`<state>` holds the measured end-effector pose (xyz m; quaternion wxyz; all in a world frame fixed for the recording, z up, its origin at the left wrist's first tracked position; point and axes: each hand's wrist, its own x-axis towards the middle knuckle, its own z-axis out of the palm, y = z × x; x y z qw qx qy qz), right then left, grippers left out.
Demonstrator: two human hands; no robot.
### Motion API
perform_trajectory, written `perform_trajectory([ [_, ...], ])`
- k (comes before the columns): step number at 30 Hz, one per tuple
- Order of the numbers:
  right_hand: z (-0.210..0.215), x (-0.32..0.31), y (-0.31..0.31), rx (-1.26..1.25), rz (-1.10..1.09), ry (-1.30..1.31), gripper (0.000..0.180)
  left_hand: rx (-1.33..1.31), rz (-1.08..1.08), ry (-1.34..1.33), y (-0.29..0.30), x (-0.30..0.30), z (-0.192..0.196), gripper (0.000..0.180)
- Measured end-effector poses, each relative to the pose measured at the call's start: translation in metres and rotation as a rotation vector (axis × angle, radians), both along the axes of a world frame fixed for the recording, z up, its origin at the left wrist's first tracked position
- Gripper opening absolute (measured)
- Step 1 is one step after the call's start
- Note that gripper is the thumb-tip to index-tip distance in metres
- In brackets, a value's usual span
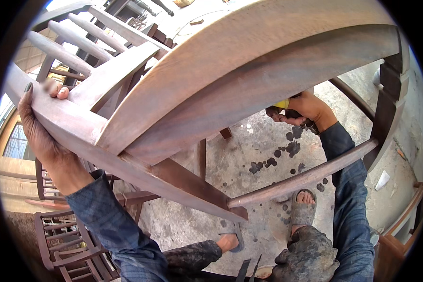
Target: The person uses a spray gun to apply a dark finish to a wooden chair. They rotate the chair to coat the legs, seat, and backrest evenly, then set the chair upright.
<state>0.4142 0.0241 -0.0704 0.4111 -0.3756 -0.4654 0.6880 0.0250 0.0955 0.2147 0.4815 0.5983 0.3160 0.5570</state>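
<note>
Two feet in grey sandals (303, 210) at the near edge, on a concrete floor (249, 150) with dark stains (286, 150), between knees in dirty dark trousers. Above them, filling most of the view, a large unfinished wooden chair (230, 80), tilted, with a wide curved rail across the middle and a round rung (305, 178) low on the right. On the left, left hand (37, 127) clamped on the chair's long side rail, palm flat against the wood, fingertips (56, 90) curled over its top edge; blue denim sleeve (113, 225) coming up from the lower edge. On the right, under the curved rail, right hand (305, 110) closed around a small yellow and dark object (283, 106), partly hidden, kind not possible to tell; object pressed close to the underside of the rail. Near left, lower down, more dark wooden chairs (61, 239) standing together. Far top left, pale spindles (66, 42) of the chair back against bright daylight.
</note>
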Motion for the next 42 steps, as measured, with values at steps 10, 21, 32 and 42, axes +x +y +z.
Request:
perform_trajectory([
  [10, -0.004, -0.001, -0.024, -0.083, 0.044, 0.13, 0.038, 0.018, 0.018, -0.006, -0.003, 0.003, 0.0, 0.033],
  [21, 0.008, -0.004, -0.025, -0.062, 0.045, 0.07, 0.041, -0.04, -0.033, 0.005, -0.002, -0.001, 0.003, 0.032],
  [32, -0.01, -0.007, -0.022, -0.016, 0.107, 0.102, 0.035, -0.028, -0.024, 0.05, 0.004, -0.01, 0.007, 0.036],
  [42, 0.01, -0.03, -0.019, -0.073, -0.095, -0.013, 0.034, -0.034, -0.043, 0.044, 0.006, -0.014, 0.007, 0.037],
])
